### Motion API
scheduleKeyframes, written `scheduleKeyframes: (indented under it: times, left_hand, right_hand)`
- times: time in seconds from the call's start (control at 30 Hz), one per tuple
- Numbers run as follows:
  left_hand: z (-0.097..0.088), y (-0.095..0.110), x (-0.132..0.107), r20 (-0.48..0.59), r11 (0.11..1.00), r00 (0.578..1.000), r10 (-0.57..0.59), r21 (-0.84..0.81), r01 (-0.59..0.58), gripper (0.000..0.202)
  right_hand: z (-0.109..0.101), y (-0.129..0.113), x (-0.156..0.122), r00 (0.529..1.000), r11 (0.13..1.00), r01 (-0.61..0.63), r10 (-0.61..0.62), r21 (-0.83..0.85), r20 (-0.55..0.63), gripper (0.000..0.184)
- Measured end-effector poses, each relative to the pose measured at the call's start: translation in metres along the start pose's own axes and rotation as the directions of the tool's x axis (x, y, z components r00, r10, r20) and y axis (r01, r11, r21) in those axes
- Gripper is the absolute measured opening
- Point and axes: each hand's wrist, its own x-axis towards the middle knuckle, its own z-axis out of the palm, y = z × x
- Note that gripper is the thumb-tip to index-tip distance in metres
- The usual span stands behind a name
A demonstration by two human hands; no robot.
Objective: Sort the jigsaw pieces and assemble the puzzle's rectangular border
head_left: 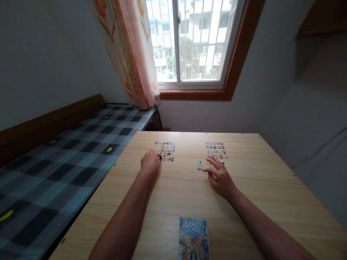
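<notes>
On the light wooden table (260, 202) lie two patches of small loose jigsaw pieces. My left hand (150, 163) rests at the near edge of the left patch (165, 150), fingers curled and pinched on a piece there. My right hand (220, 177) lies just below the right patch (216, 150), fingers stretched out and apart, fingertips touching its nearest pieces. A short joined strip of pieces (200, 165) sits between the hands, just left of my right fingers. A blue picture box or card (194, 239) lies near the table's front edge.
A bed with a checked grey and black cover (62, 166) runs along the table's left side. Behind the table are a window (195, 39) with a wooden sill and an orange patterned curtain (132, 50). A white wall (311, 119) closes the right side.
</notes>
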Motion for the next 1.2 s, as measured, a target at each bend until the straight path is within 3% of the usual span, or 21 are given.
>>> scheduleKeyframes:
  times: [0.43,0.53,0.6,0.67,0.77,0.83,0.93,1.03,1.2]
  left_hand:
    - [-0.006,-0.008,0.000,0.054,0.993,0.993,0.102,0.045,-0.105,0.017]
    - [-0.016,-0.015,0.002,0.115,0.982,0.975,0.187,-0.039,-0.184,0.013]
    - [-0.024,-0.015,0.002,0.190,0.955,0.945,0.266,-0.184,-0.232,0.009]
    - [-0.028,-0.004,0.000,0.207,0.883,0.911,0.357,-0.394,-0.256,0.004]
    - [-0.017,0.036,-0.012,0.160,0.648,0.868,0.469,-0.730,-0.216,0.017]
    - [0.002,0.070,-0.024,0.195,0.469,0.855,0.481,-0.881,-0.063,0.025]
    - [0.035,0.108,-0.041,0.277,0.280,0.883,0.379,-0.944,0.176,0.035]
    - [0.054,0.120,-0.049,0.298,0.207,0.906,0.301,-0.948,0.243,0.041]
    - [0.055,0.115,-0.049,0.255,0.176,0.913,0.317,-0.962,0.207,0.035]
  right_hand:
    - [0.000,0.000,0.000,1.000,0.999,-0.016,0.016,0.028,-0.008,0.032]
    - [0.000,0.000,0.000,1.000,0.999,-0.012,0.012,0.033,-0.010,0.031]
    - [-0.001,-0.001,0.001,1.000,0.999,-0.014,0.015,0.041,-0.018,0.031]
    - [-0.002,-0.002,0.002,0.999,0.998,-0.024,0.025,0.051,-0.034,0.031]
    - [-0.005,-0.004,0.004,0.997,0.997,-0.036,0.041,0.073,-0.071,0.031]
    - [-0.008,-0.005,0.005,0.994,0.995,-0.044,0.053,0.092,-0.092,0.031]
    - [-0.011,-0.007,0.006,0.991,0.991,-0.055,0.069,0.119,-0.113,0.030]
    - [-0.013,-0.008,0.006,0.990,0.991,-0.049,0.066,0.128,-0.129,0.027]
    - [-0.013,-0.012,0.009,0.995,0.994,-0.015,0.025,0.109,-0.093,0.021]
